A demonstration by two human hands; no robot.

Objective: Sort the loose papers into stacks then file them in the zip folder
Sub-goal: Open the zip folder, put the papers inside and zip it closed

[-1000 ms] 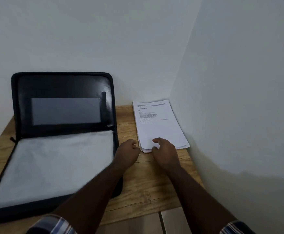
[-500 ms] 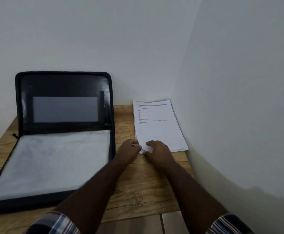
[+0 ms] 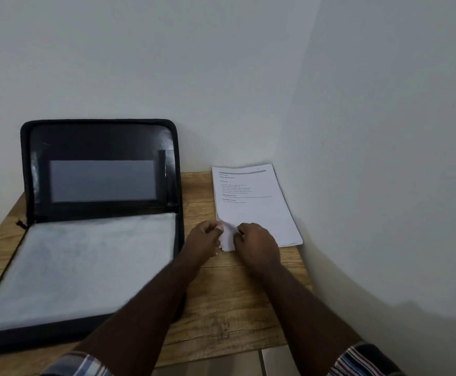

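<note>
Pinching the near left corner of the paper stack [image 3: 254, 210], the left hand [image 3: 203, 241] and right hand [image 3: 258, 244] curl their fingers around lifted sheets. That stack lies on the wooden surface [image 3: 235, 302] by the right wall, beside the open zip folder [image 3: 94, 226].

Print on the paper stack [image 3: 251, 204] is way too small to read. Both hands cover its near corner, and the zip folder [image 3: 99, 232] gets clipped at the left edge.
</note>
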